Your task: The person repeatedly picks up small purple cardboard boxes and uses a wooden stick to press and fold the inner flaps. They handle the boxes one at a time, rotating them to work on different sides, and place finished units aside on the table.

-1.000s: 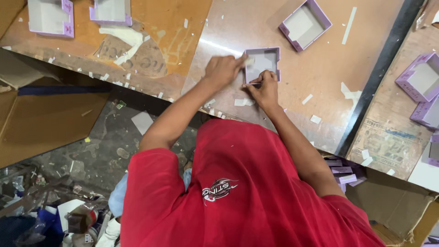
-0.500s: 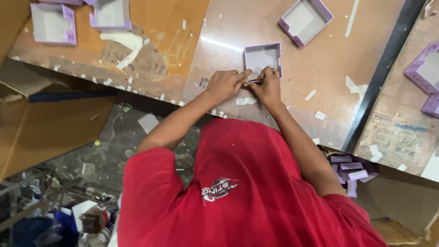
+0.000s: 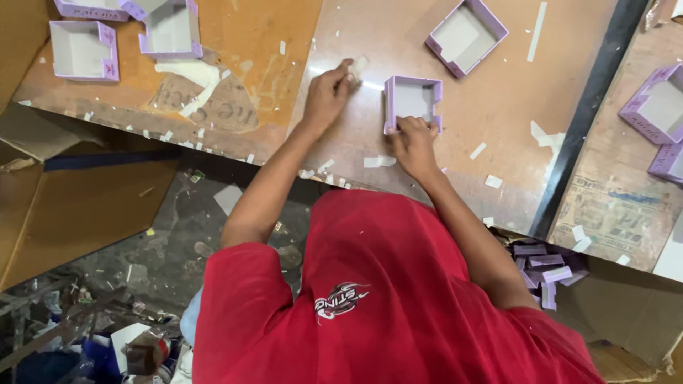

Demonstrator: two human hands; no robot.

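Pressing down on the near edge of a small purple box (image 3: 414,104) with a white inside, the right hand (image 3: 414,144) has its fingers curled over that wall, gripping it against the brown table (image 3: 498,85) just above the middle of the frame. The left hand (image 3: 329,94), to the left of the box and apart from it, lies on the table with its fingertips pinched on a small pale scrap (image 3: 358,65). Another open purple box (image 3: 466,35) sits near the top edge, two more (image 3: 121,35) lie in the upper left, and others (image 3: 658,114) at the right edge. White paper bits (image 3: 380,161) dot the table near the red shirt (image 3: 384,299).
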